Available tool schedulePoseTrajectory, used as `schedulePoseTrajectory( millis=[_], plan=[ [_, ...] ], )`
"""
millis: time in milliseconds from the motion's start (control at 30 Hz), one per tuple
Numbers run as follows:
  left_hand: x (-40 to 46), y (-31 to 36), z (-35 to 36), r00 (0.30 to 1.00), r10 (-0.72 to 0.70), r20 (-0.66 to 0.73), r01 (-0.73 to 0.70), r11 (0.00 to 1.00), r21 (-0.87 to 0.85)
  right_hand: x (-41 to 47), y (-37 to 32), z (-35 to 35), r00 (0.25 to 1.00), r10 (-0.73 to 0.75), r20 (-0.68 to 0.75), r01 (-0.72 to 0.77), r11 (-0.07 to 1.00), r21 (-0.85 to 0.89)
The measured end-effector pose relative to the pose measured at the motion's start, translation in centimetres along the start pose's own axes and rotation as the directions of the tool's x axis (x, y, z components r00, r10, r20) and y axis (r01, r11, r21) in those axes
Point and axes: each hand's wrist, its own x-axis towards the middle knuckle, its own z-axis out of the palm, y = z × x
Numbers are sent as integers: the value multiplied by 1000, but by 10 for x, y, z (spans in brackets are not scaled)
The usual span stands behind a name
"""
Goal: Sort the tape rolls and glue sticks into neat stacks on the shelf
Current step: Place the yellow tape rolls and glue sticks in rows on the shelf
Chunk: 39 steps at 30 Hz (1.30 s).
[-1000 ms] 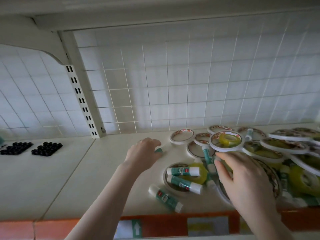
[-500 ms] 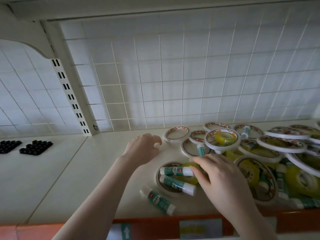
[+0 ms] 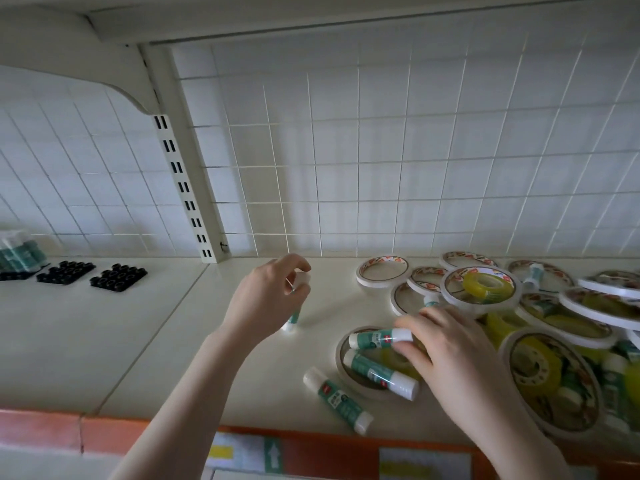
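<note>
Our left hand [image 3: 266, 303] grasps an upright glue stick [image 3: 295, 315] on the shelf [image 3: 138, 341]; our right hand [image 3: 450, 355] pinches another glue stick [image 3: 377, 339] lying across a tape roll [image 3: 346, 372].

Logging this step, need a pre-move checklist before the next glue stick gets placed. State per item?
1. Left hand holds a glue stick upright on the shelf: ok.
2. Right hand grips the next glue stick: ok.
3. Bare shelf beside the upright stick: ok.
4. Loose glue stick at the front edge stable: cannot tell.
5. Tape rolls stacked neatly: not ok, jumbled.
</note>
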Motion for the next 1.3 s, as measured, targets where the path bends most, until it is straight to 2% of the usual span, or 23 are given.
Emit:
schedulePoseTrajectory(
  millis=[167,367,467,633,1033,1300],
  plan=[
    [-14,-11,-18,987,-75,-140,70,997,-43,15,-7,3,992,41,-118,-23,988,154],
    [-36,-44,-52,959,-137,-247,128,990,-50,41,-43,16,965,46,-257,20,968,251],
    [-48,-68,-74,939,-155,-306,140,988,-72,54,-72,29,964,14,-265,68,952,299],
    [-65,-125,-114,924,-190,-331,172,981,-86,76,-136,58,969,28,-247,64,932,358],
    [-97,-305,-237,904,-192,-381,181,981,-66,127,-326,136,967,62,-245,31,933,359],
    [-94,-392,-279,869,-193,-456,190,980,-52,184,-406,184,975,5,-222,98,888,448]
  ],
)
